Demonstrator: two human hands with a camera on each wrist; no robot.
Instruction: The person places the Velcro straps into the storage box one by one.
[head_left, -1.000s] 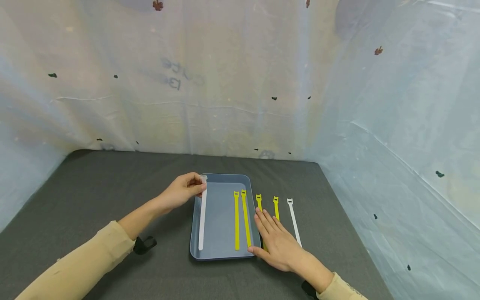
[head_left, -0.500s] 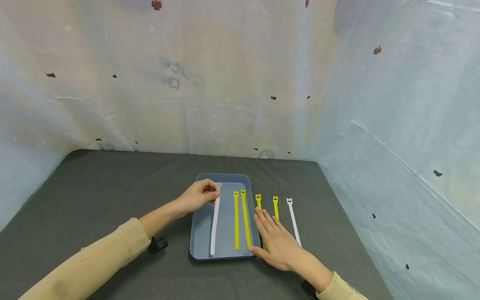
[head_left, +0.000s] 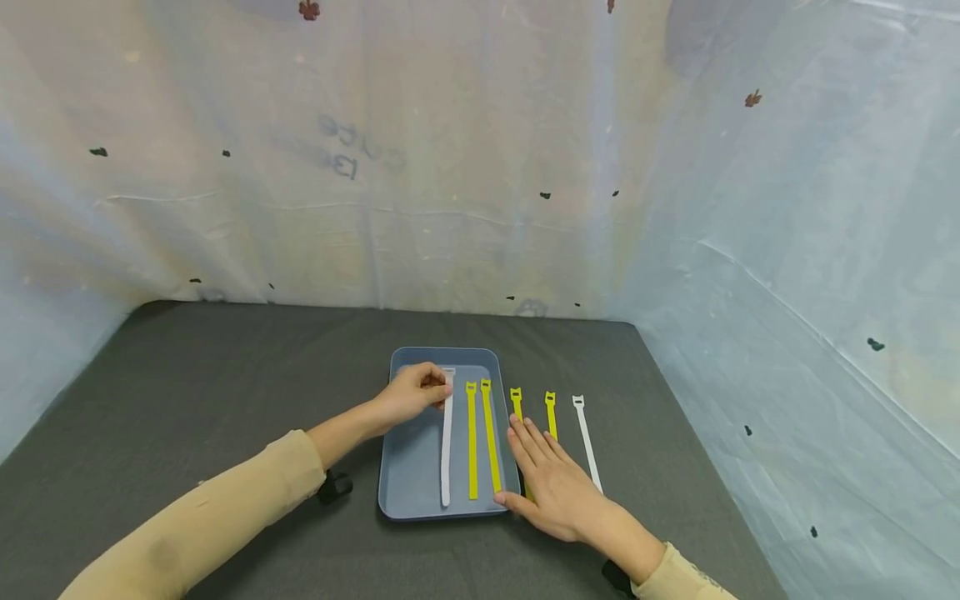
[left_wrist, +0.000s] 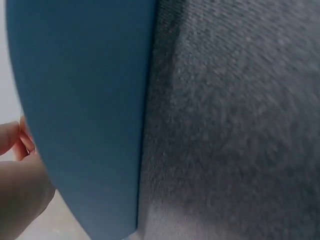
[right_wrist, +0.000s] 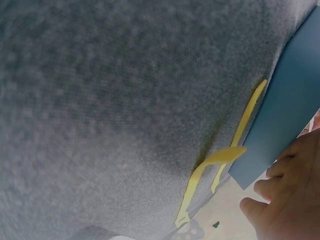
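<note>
My left hand [head_left: 412, 392] pinches a white hook-and-loop cable tie [head_left: 446, 454] near its slotted head, over the blue-grey tray [head_left: 387, 479]. The tie's tail runs toward the near end of the tray. To its right, two yellow cable ties [head_left: 472, 446] lie side by side in the tray. My right hand [head_left: 558, 492] is spread with straight fingers by the tray's right side, its thumb tip overlapping the rim. It partly covers two more yellow ties [head_left: 551, 406] on the table. In the left wrist view, the tray wall [left_wrist: 85, 100] hides part of the left hand [left_wrist: 20, 185].
Another white cable tie [head_left: 587, 442] lies on the dark grey tablecloth [head_left: 285, 358], right of the yellow ones. One yellow tie [right_wrist: 192, 190] bends upward in the right wrist view. Pale plastic sheeting [head_left: 450, 208] encloses the back and sides of the table.
My left hand has moved right with the white cable tie, from the tray's left edge to near the yellow ties. My right hand has stayed in place.
</note>
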